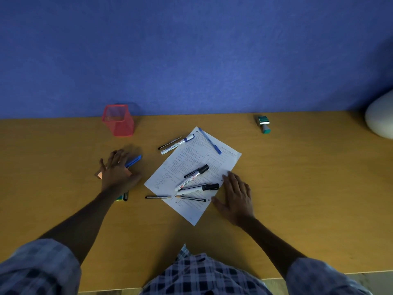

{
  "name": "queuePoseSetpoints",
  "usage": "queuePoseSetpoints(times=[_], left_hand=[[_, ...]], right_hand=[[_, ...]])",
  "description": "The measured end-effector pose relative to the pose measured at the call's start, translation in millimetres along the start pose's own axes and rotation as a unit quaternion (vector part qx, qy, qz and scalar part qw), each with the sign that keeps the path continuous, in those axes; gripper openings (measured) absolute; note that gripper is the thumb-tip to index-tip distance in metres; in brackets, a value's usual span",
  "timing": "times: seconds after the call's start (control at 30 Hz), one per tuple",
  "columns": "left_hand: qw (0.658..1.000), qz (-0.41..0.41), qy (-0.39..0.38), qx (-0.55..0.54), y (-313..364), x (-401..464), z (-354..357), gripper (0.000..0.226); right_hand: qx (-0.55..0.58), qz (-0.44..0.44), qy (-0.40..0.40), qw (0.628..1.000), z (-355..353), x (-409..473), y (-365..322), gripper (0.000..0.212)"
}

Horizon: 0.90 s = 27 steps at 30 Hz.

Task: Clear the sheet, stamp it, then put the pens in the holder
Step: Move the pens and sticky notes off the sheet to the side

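Printed sheet lies askew at the middle of the table, pens scattered on it.

Black-capped markers and a pencil lie across its near half, and a blue pen across its far corner. The right hand rests flat with fingers spread on the sheet's right edge, its grip holding nothing. The left hand, fingers splayed, lies over an orange pad and a blue marker to the left. The red mesh holder stands far left, the stamp far right.
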<state>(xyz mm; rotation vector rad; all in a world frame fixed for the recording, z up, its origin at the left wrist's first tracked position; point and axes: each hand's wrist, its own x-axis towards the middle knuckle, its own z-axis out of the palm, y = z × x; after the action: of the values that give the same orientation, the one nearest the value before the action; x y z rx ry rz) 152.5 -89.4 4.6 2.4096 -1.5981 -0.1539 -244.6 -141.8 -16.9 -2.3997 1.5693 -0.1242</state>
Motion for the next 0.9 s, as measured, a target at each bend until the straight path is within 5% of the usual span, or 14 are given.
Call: queuePoseSetpoints(times=[0.43,0.63,0.9], left_hand=[[0.985,0.167,-0.032,-0.015,103.3,60.7,11.4,0.043],[0.982,0.158,-0.091,0.043,136.7,74.1,25.4,0.046],[0.99,0.127,-0.067,0.013,139.4,73.7,23.3,0.039]], right_hand=[[0.004,0.002,-0.001,1.0,4.1,0.3,1.4,0.087],[0.01,0.001,-0.004,1.0,2.5,0.0,1.6,0.087],[0.011,0.008,-0.001,1.0,3.1,0.8,2.0,0.086]])
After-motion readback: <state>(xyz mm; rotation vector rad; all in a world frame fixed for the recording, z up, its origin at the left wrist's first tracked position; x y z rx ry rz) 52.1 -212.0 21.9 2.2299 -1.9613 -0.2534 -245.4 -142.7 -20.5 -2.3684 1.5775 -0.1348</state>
